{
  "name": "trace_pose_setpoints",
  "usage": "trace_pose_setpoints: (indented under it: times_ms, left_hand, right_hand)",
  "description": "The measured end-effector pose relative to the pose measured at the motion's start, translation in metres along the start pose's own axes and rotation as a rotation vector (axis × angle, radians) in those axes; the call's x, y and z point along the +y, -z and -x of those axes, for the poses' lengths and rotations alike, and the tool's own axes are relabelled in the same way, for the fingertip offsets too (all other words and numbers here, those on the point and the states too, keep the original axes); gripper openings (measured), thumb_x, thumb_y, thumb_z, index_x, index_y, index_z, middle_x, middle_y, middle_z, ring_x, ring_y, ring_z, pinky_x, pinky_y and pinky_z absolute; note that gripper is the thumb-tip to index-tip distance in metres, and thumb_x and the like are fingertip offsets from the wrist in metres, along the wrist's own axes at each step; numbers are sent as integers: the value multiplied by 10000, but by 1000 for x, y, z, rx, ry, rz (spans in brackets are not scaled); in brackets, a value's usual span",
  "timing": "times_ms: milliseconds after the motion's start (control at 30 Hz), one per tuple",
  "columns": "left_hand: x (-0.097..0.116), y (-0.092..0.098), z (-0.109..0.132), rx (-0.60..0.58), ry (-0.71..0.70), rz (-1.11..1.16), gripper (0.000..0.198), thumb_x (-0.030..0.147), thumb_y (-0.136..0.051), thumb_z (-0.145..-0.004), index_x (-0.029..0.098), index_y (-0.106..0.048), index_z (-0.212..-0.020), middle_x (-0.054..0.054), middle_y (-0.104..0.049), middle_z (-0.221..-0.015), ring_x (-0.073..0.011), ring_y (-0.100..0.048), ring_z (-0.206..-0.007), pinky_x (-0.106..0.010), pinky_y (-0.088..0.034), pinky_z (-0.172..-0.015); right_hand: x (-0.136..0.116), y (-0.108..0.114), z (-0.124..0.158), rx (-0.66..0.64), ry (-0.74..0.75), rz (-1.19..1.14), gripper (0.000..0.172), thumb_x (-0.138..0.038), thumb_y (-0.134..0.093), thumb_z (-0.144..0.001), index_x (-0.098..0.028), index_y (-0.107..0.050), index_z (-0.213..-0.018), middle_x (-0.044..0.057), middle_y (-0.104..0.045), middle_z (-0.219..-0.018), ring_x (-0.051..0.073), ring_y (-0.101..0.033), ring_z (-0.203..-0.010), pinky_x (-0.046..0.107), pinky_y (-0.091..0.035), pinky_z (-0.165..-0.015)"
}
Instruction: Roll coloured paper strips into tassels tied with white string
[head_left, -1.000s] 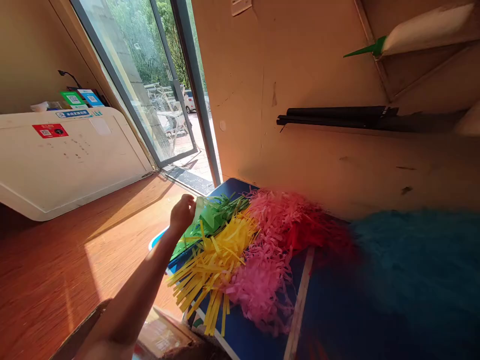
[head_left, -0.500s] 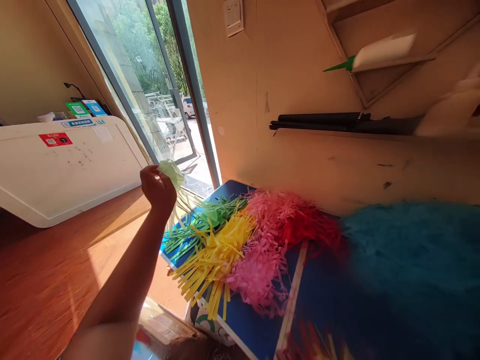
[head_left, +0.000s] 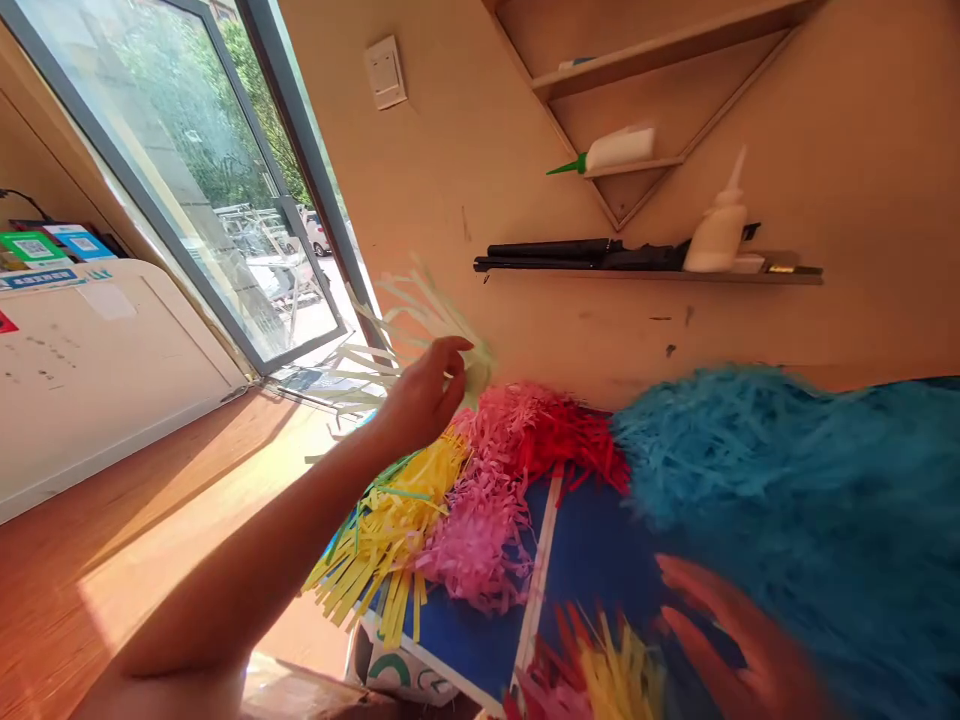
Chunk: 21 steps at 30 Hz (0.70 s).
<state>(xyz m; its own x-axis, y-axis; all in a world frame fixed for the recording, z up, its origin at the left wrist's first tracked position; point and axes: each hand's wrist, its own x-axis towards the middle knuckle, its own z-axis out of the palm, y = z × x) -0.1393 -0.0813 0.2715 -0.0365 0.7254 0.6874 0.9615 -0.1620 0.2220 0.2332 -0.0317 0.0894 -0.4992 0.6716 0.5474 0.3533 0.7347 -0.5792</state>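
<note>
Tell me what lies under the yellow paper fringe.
The yellow fringe lies on the blue board, its strips hanging over the edge. Green strips poke out beneath its upper part. How far they run underneath is covered.

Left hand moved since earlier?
Yes. Left hand, gripping pale green fringe, rose and swung right: from left of the yellow fringe to above its edge beside the pink fringe.

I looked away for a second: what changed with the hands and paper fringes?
The left hand picked a pale green fringe off the blue board, lifted it and swung it right, toward the pink fringe. The right hand, blurred, came into view by the blue fringe. The yellow fringe and red fringe stayed put.
</note>
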Motion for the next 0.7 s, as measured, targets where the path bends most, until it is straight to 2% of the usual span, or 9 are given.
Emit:
trace_pose_setpoints:
  times_ms: [33, 100, 200, 267, 400, 467, 533, 633, 700]
  left_hand:
    - [21, -20, 6, -219, -33, 80, 319, 206, -456, -900, 198, -473, -1219, -24, -599, -892, -171, -591, -807, -322, -493, -742]
    - [55, -56, 18, -492, -25, 218, 327, 217, -441, -908, 206, -466, -1234, -26, -596, -876, -174, -575, -790, -313, -458, -713]
    - [80, -97, 30, -703, 30, 529, 333, 255, -460, -902, 210, -450, -1232, -6, -552, -834, -154, -518, -726, -291, -421, -657]
    - [81, -116, 31, -792, 75, 765, 333, 268, -497, -872, 205, -453, -1196, 17, -507, -800, -139, -481, -701, -277, -406, -641]
    - [73, -142, 33, -881, 230, 1029, 359, 292, -579, -808, 209, -474, -1141, 36, -487, -782, -111, -440, -660, -243, -353, -588]
    - [71, -149, 39, -881, 331, 1045, 368, 321, -579, -814, 218, -481, -1153, 24, -522, -818, -109, -467, -658, -237, -353, -569]
    - [72, -154, 48, -847, 375, 1002, 435, 374, -579, -833, 236, -463, -1229, -23, -580, -964, -143, -564, -779, -263, -430, -633]
    - [77, -158, 64, -748, 263, 794, 712, 378, -691, -767, 260, -359, -1386, -113, -553, -1284, -237, -596, -1081, -381, -491, -874]
    - [78, -161, 73, -707, 153, 607, 738, 310, -678, -779, 254, -332, -1428, -128, -566, -1331, -245, -612, -1100, -408, -488, -931]
  right_hand:
    - [-14, -3, -8, 94, -5, -10, 341, -394, -568, -927, -361, -569, -1267, 56, -678, -1181, 254, -697, -931, 395, -621, -727]
    - [-39, -13, -25, 178, 46, -31, 499, -369, -575, -921, -282, -442, -1394, 106, -544, -1380, 285, -594, -1176, 444, -573, -892]
    - [-55, -27, -49, 123, 87, -16, 689, -280, -611, -863, -226, -310, -1481, 124, -374, -1522, 302, -375, -1388, 504, -394, -1103]
    - [-52, -28, -60, 90, 39, -17, 712, -204, -612, -815, -204, -334, -1470, 124, -413, -1498, 290, -383, -1379, 497, -351, -1123]
    - [-32, -21, -69, 17, -109, -70, 369, -131, -628, -795, -233, -646, -1149, 50, -687, -1145, 234, -612, -1090, 408, -428, -990]
    - [-25, -19, -69, -22, -155, -89, 200, -116, -629, -824, -237, -703, -964, 6, -726, -943, 193, -655, -919, 353, -446, -896]
    - [-21, -19, -69, -44, -183, -72, 149, -115, -625, -847, -227, -711, -894, -6, -719, -858, 171, -654, -829, 315, -446, -821]
    - [-19, -19, -70, -70, -210, -15, 146, -117, -609, -859, -218, -710, -889, 0, -706, -857, 157, -647, -789, 270, -447, -735]
    - [-17, -15, -72, -90, -207, 37, 152, -122, -594, -868, -219, -708, -894, 3, -701, -862, 156, -644, -790, 262, -448, -723]
